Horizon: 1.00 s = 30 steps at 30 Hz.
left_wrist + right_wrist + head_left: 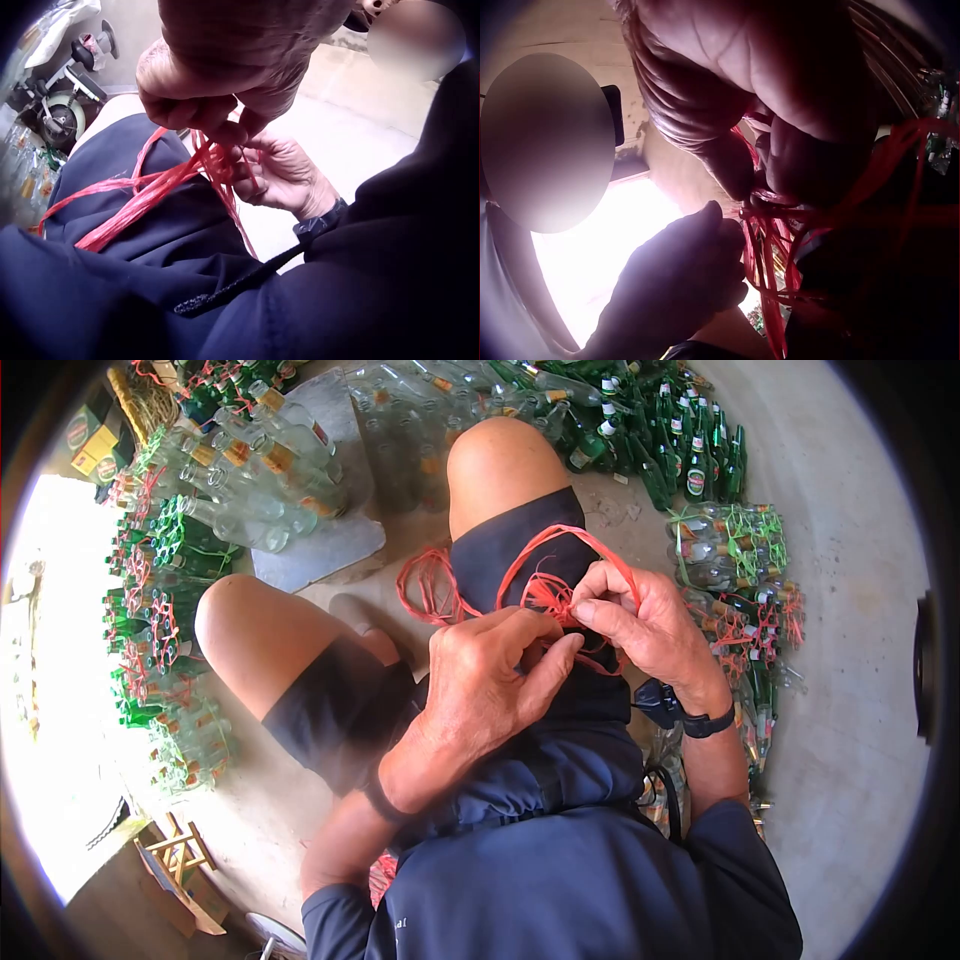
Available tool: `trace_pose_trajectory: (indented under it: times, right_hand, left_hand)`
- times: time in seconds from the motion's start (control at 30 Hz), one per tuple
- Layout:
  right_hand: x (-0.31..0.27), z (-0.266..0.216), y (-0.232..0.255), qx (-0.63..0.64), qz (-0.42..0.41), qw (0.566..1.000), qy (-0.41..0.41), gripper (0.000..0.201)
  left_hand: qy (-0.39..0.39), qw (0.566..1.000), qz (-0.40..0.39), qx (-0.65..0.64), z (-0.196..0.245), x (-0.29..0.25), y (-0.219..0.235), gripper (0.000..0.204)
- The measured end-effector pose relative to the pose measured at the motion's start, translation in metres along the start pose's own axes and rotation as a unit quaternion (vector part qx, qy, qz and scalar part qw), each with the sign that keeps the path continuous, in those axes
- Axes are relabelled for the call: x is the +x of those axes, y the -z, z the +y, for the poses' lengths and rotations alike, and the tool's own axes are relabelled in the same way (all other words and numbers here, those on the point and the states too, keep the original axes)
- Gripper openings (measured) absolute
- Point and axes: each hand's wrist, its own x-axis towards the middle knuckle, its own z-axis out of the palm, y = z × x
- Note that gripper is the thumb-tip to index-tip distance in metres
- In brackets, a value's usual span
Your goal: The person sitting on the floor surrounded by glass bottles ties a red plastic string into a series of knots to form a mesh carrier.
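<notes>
A bunch of red plastic twine (pixel 548 592) is gathered in a knot-like tangle over the person's lap, with one loop arching above the right hand. The right hand (pixel 650 622) pinches the tangle between thumb and fingers. Close beside it, the left hand (pixel 485 675) has curled fingers at the near side of the bunch. In the left wrist view, the left hand (pixel 225 67) pinches a thin strand drawn from the twine (pixel 142 199), whose long ends trail across the dark shorts. Strands of twine (pixel 769 262) hang below the right hand (pixel 780 97) in the right wrist view.
Clear glass bottles (pixel 265 465) stand on a grey board (pixel 330 555) ahead. Green bottles (pixel 695 450) are grouped at the far right. Tied bottle bundles (pixel 730 550) line the right side, with more bundles (pixel 165 600) at left. A small wooden stool (pixel 180 855) is at lower left.
</notes>
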Motion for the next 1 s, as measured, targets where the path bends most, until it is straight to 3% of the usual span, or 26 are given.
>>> trace_pose_trajectory:
  times: [0.07, 0.3, 0.37, 0.6, 1.0]
  right_hand:
    - [0.000, -0.005, -0.001, -0.006, -0.003, 1.000, -0.002, 0.014]
    - [0.000, -0.005, -0.002, -0.002, -0.014, 1.000, -0.013, 0.015]
    - [0.000, -0.004, -0.003, 0.004, -0.013, 1.000, -0.017, 0.015]
    - [0.001, -0.002, -0.003, -0.012, -0.018, 1.000, 0.016, 0.014]
    - [-0.009, -0.006, -0.003, -0.089, -0.017, 0.995, -0.034, 0.013]
  left_hand:
    - [0.082, 0.996, -0.004, -0.033, -0.003, -0.001, -0.004, 0.015]
    - [0.136, 0.986, -0.020, -0.089, -0.005, 0.002, -0.003, 0.019]
    - [0.197, 0.970, -0.031, -0.137, -0.006, 0.001, -0.004, 0.019]
    - [0.214, 0.961, -0.054, -0.166, -0.008, 0.004, 0.003, 0.018]
    - [0.227, 0.957, -0.030, -0.177, -0.014, 0.009, 0.010, 0.013]
